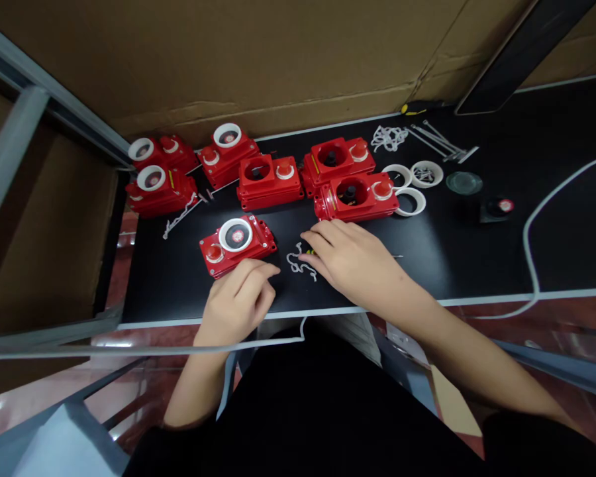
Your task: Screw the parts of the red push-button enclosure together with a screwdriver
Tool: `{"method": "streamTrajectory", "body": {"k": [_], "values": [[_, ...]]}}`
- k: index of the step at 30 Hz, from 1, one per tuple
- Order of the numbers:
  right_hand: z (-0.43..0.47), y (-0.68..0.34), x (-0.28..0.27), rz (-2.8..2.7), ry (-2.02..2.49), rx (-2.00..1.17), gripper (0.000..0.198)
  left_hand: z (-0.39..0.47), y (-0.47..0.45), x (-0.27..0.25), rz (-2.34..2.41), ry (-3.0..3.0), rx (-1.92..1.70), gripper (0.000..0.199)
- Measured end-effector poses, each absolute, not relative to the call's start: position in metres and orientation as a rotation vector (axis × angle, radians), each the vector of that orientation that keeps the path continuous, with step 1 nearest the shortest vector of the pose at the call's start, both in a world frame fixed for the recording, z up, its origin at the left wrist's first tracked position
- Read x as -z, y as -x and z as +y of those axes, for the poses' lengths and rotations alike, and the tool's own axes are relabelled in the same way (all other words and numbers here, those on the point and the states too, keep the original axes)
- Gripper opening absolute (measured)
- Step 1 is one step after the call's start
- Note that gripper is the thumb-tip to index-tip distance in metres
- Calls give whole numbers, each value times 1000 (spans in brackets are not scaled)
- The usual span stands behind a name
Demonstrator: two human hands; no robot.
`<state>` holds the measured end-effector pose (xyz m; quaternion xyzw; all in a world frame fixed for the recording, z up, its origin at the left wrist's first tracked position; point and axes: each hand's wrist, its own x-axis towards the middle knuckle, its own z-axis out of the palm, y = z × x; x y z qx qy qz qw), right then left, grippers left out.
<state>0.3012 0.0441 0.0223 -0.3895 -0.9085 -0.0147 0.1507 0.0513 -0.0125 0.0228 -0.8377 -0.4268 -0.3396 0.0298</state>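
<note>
Just in front of me on the black table lies a red box (211,257) with a white ring around a dark round window and a small red knob. My left hand (238,295) is at its near edge, fingers loosely bent and apart, with no object visible in it. My right hand (350,255) is closed over a screwdriver; its yellow handle (310,252) shows between thumb and fingers, and a thin shaft (397,256) pokes out beyond the palm. Beside the right fingertips is a short white cord (295,267), curled on the table.
Several more red boxes (271,192) stand along the back, some with white rings, some with open round holes. To the right are loose white rings (411,202), a ring holding screws (427,175), bundled cord (388,138), metal rods (442,142) and a clear disc (464,183). A grey cable (526,245) crosses the right side.
</note>
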Motion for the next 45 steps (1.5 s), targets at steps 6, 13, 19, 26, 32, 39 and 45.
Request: {"method": "streamTrajectory", "body": {"k": [6,13,19,26,32,39,45], "values": [[48,-274,-24,-2580,1340,41,23,-11,-65,-16,-1358,2626,1086,26],[51,-275,-23,-2599,1267,-10,22,-15,-64,-10,-1369,2642,1216,27],[44,-284,-23,-2282,959,-125,20,-14,-74,-9,-1499,2580,1400,24],[5,-287,-18,-1744,935,-672,13,-17,-88,0,-1787,2663,1906,20],[-9,-283,-3,-1587,977,-867,8,-18,-88,-2,-1825,2668,2036,4],[-13,-281,1,-1533,937,-863,12,-14,-89,-1,-1802,2750,2074,8],[-12,-279,5,-1513,951,-943,11,-12,-88,0,-1867,2807,2062,3]]}}
